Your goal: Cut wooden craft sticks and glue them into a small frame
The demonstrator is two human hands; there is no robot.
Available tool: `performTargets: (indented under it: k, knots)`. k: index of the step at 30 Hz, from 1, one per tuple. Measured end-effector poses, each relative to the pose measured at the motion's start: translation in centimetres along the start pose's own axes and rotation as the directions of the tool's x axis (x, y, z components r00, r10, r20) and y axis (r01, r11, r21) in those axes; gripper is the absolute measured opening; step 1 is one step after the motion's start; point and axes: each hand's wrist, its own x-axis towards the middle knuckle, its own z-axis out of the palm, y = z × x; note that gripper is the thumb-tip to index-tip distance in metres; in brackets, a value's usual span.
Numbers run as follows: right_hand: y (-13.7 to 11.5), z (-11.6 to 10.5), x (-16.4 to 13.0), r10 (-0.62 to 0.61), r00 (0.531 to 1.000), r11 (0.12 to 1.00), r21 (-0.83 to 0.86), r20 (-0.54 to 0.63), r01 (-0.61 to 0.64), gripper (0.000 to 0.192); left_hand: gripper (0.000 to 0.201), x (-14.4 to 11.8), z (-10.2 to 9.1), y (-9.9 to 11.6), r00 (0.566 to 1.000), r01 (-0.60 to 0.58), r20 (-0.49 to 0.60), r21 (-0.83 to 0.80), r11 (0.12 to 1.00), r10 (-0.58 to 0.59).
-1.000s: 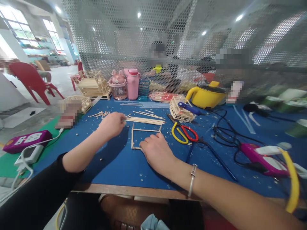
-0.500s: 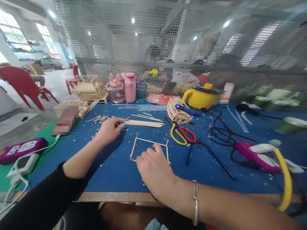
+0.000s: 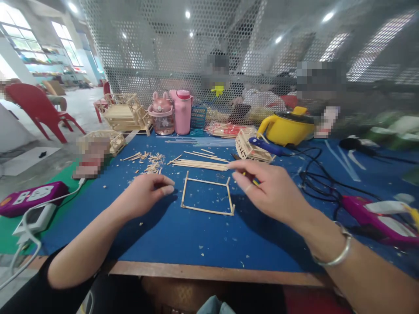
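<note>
Shifted right hand [image 3: 268, 187] off stick frame [image 3: 207, 210] to wooden sticks [image 3: 203, 164] mid-frame, touch unclear; drew left hand [image 3: 142, 194] back; shows both hands' fingers parted, scissors [image 3: 256, 182] mostly hidden.

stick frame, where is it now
Near centre in the head view, the stick frame lies between the left hand and right hand, nearer the person than the long sticks.

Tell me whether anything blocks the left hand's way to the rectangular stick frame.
Nothing visible stands between the left hand and the stick frame; only the blue table surface shows between them.
</note>
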Motion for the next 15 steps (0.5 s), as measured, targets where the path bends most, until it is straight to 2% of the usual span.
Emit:
performTargets:
  k: [3,7,10,15]
  knots:
    - [3.6,0.7,-0.9,0.139,0.987,0.986,0.102,-0.086,-0.130,0.022,0.031,-1.6,0.4,-0.1,0.992,-0.001,0.126,-0.103,0.995,0.015]
    - [6.0,2.6,-1.8,0.241,0.963,0.958,0.185,-0.117,-0.217,0.021,0.031,-2.2,1.6,0.5,0.994,-0.044,0.093,-0.079,0.996,0.051]
    - [5.9,2.8,-1.8,0.233,0.971,0.954,0.202,-0.049,-0.219,0.020,0.022,-2.3,2.2,1.2,0.996,-0.060,0.064,-0.065,0.996,0.064]
    - [4.9,1.9,-1.8,0.108,0.985,0.949,0.283,0.135,-0.142,0.016,0.018,-2.4,2.8,1.3,0.996,-0.089,0.030,-0.033,0.996,0.090]
